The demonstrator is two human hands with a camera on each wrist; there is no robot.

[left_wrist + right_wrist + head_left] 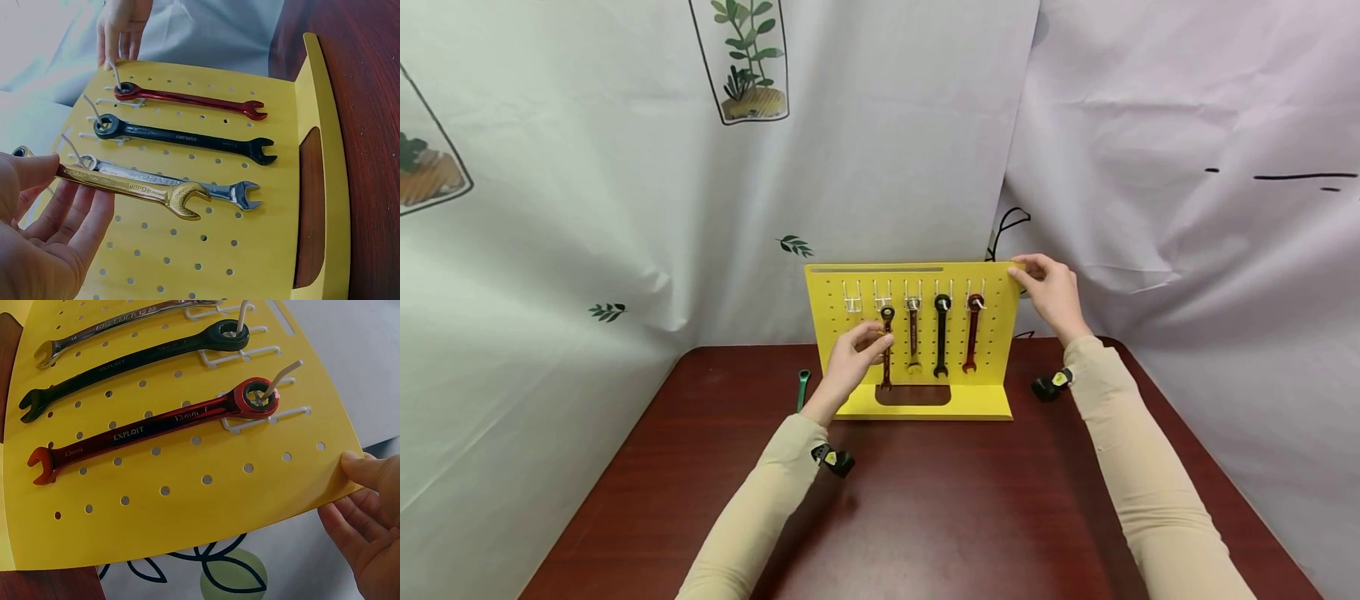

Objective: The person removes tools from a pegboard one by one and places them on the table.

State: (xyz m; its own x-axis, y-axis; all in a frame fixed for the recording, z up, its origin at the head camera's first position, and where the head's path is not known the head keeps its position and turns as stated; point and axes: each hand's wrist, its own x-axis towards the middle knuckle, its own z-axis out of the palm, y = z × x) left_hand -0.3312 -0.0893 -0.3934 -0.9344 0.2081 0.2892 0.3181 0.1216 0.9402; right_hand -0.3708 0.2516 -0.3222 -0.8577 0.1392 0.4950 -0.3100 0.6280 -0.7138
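- Three wrenches hang by their ring ends on white hooks of the yellow pegboard (1002, 333): silver wrench (240, 196), black wrench (942, 337) and red wrench (972, 337), in that order from left to right.
- The left hand (852, 354) pinches the gold wrench (134, 189) between thumb and fingers, in front of the board and just left of the silver one. Its jaw end points down toward the base; I cannot tell whether its ring touches a hook.
- The right hand (1051, 292) grips the board's upper right corner, thumb on the front face, fingers behind.
- A green wrench (804, 387) lies on the bench (925, 500) left of the board, partly hidden by the left wrist.
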